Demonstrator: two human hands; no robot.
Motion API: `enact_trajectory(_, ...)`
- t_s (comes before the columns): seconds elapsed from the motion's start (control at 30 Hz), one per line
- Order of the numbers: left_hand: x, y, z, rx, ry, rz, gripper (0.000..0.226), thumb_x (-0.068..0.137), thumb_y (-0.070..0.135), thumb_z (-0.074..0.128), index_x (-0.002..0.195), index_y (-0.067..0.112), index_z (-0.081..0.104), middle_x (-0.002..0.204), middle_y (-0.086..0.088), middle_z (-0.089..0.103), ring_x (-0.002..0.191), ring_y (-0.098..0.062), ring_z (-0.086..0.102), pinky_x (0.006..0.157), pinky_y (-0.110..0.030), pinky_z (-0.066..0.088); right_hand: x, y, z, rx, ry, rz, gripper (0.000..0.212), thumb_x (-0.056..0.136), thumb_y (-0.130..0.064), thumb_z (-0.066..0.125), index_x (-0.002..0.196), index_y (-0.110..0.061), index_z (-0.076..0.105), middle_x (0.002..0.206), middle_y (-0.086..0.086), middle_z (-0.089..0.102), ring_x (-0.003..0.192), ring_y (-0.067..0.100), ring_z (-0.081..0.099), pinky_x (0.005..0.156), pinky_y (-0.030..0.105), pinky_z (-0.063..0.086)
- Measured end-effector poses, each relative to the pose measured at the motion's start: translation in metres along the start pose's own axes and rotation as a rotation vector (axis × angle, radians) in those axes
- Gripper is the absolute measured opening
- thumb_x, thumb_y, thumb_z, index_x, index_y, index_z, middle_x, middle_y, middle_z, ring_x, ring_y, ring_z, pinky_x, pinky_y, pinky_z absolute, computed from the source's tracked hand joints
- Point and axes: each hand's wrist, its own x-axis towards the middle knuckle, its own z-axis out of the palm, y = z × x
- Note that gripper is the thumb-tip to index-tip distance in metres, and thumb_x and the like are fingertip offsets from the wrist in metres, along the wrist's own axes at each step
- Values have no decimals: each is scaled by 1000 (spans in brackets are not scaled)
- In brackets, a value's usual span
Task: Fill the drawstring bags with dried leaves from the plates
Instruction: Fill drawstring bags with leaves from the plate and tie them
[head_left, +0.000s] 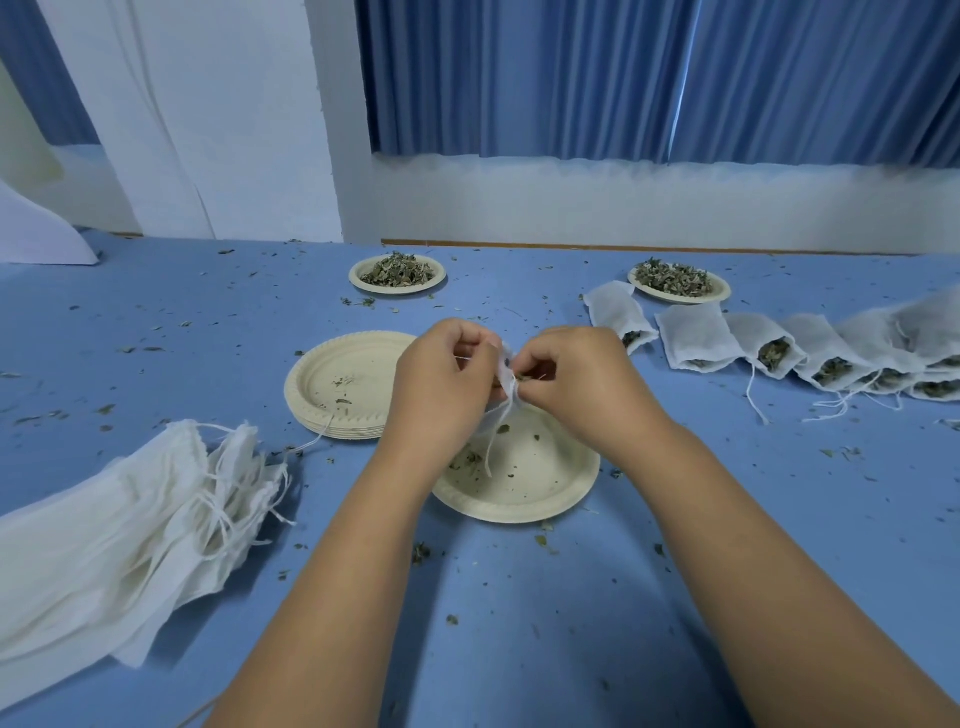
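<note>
We are starting at the near left, where the pile of empty drawstring bags (130, 525) is lying on the blue worktop (519, 623), strings trailing toward the stack of emptied plates (317, 384). Far beyond that stack, a plate of dried leaves (358, 278) is waiting. In the middle we are holding one small bag (506, 371) just above the near plate (561, 493). Our left hand (441, 384) is pinching the cloth at its mouth with curled fingers, and our right hand (576, 379) is pinching the opposite side, a few leaf bits showing at its fingertips. The hands are hiding most of the bag, so we cannot tell whether we are pushing leaves in or closing the mouth. To do this step well, we judge, we should be holding the mouth directly over the near plate, so crumbs are landing there rather than among the scraps littering the worktop. We should also be minding the drawstring (491, 452) dangling toward the plate, so it is not getting tucked inside. That plate is holding only scraps, so later handfuls are likely coming from the far plates. The second plate of leaves (722, 293) is standing at the far right, and just near of it the row of filled bags (696, 338) is lying overlapped.
</note>
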Motion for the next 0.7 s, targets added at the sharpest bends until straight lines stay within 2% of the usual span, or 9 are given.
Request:
enact_trajectory(0.1, -3, 0, 2, 83, -69, 35, 18, 96, 16, 57, 82, 25, 64, 79, 9, 68, 72, -8, 69, 69, -25, 58, 4, -1, 2, -107, -54, -3, 10, 79, -1, 66, 82, -5, 74, 80, 10, 70, 78, 25, 63, 73, 38, 49)
enact_trajectory(0.23, 1, 0, -2, -21, -11, -70, 16, 96, 18, 57, 83, 20, 66, 79, 3, 69, 66, -14, 71, 67, -28, 58, 7, -5, -4, 187, -24, 155, 24, 75, 4, 69, 90, -14, 75, 87, 1, 74, 80, 9, 70, 77, 18, 54)
enact_trajectory(0.33, 3, 2, -4, -139, 11, -139, 14, 95, 16, 60, 83, 17, 68, 82, -7, 72, 69, -21, 72, 68, -32, 59, 10, -7, -8, 289, 35, 169, 29, 72, 6, 70, 78, -21, 63, 80, -2, 73, 73, 7, 70, 72, 20, 56)
enact_trajectory(0.43, 3, 4, -6, -277, 5, -188, 13, 95, 10, 60, 84, 12, 67, 76, -5, 71, 67, -13, 71, 63, -25, 58, 12, -11, -10, 262, 76, 143, 29, 71, 4, 72, 68, -23, 61, 68, -9, 67, 62, -1, 63, 61, 14, 49)
enact_trajectory(0.57, 4, 6, -8, -339, -17, -215, 9, 96, 11, 59, 91, 8, 66, 85, -11, 72, 73, -15, 72, 69, -27, 60, 13, -16, -12, 247, 84, 146, 24, 74, 0, 71, 69, -23, 71, 67, -11, 66, 60, 1, 59, 63, 17, 50)
enact_trajectory(0.7, 4, 5, -10, -335, -1, -222, 12, 96, 14, 60, 96, 4, 67, 92, -16, 74, 84, -24, 73, 82, -35, 60, 12, -18, -18, 389, 46, 162, 23, 80, 2, 71, 79, -21, 72, 71, -9, 69, 62, -2, 63, 64, 12, 52)
